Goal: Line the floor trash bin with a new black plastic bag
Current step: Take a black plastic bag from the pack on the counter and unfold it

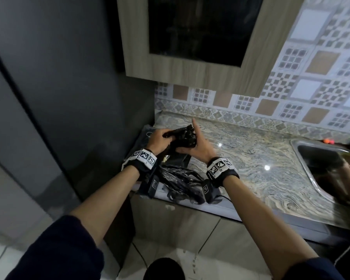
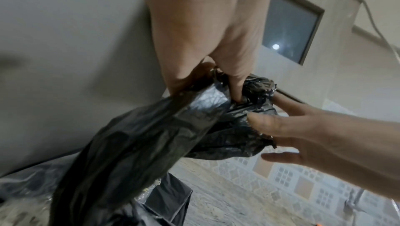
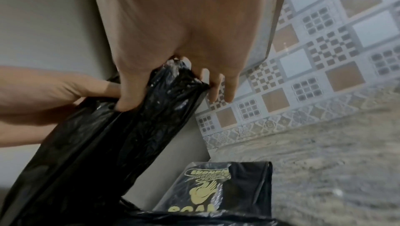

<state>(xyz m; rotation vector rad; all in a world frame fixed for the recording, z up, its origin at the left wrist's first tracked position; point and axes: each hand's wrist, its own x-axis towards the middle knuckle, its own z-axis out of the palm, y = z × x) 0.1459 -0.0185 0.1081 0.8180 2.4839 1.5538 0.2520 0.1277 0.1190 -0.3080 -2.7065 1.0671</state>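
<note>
Left hand grips the crumpled black bag above the table. Right hand pinches its other end, index finger straight.

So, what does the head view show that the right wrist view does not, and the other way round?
Only the head view shows the steel sink at the right, the wall cabinet above, both forearms with their marker bands, and the loose black plastic lying at the counter edge.

Only the right wrist view shows the gold print on the pack of bags lying on the counter.

Both show the black bag held by the left hand and the right hand, the marbled counter and the patterned tiles.
</note>
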